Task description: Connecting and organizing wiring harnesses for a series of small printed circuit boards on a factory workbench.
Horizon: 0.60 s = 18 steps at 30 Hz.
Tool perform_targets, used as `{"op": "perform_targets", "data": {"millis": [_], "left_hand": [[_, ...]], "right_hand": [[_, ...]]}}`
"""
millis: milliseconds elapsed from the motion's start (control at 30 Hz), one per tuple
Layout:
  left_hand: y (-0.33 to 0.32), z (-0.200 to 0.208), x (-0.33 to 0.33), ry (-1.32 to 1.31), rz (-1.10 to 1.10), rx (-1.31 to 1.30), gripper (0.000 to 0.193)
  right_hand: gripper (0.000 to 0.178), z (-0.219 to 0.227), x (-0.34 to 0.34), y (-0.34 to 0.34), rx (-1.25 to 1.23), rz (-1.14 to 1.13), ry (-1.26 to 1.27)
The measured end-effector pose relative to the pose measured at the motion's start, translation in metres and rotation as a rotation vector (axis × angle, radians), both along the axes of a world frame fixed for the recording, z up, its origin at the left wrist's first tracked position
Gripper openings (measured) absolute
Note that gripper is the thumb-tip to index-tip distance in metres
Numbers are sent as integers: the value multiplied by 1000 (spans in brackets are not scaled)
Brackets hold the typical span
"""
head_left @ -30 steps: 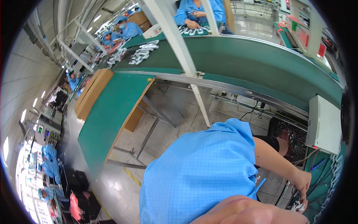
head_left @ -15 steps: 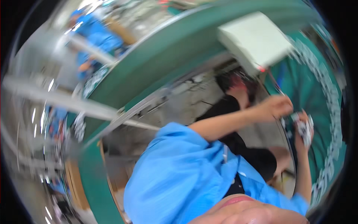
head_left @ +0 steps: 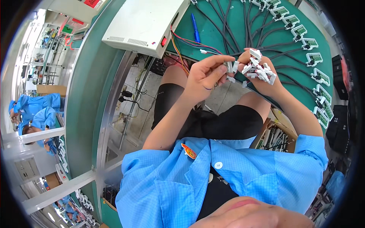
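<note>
pinching a small white piece (head_left: 229, 67) in the left hand (head_left: 207, 76), near a white cluster (head_left: 261, 70) in the right hand (head_left: 267, 87)
gripping by thumb and fingertips, probably to leave one end exposed; cupping the cluster in curled fingers, likely to keep it together; at the green table (head_left: 210, 38), near black cables (head_left: 246, 28)

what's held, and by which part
Left hand: small white piece, by its left end. Right hand: cluster of white pieces, grip point hidden.

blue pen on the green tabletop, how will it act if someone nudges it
The blue pen may roll, as its barrel looks slim and rounded. It should be light, looking like plastic. The black cables to its right would probably stop it.
</note>
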<state>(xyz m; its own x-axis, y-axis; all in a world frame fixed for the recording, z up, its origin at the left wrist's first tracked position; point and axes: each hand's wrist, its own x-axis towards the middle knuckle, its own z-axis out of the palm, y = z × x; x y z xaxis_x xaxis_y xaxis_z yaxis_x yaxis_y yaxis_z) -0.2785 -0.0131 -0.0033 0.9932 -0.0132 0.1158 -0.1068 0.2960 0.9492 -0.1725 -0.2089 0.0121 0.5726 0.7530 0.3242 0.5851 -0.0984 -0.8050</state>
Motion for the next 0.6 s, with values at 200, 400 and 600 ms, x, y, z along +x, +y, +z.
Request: {"op": "perform_targets", "data": {"millis": [200,400,600], "left_hand": [[6,-4,3,-41,-19,26,27],[5,-6,7,-25,-29,45,27],[7,-3,7,-22,-64,87,26]], "right_hand": [[20,-8,5,-1,11,36,-52],[23,-4,4,-2,60,48,-73],[21,1,8,-2,36,135,-68]]}}
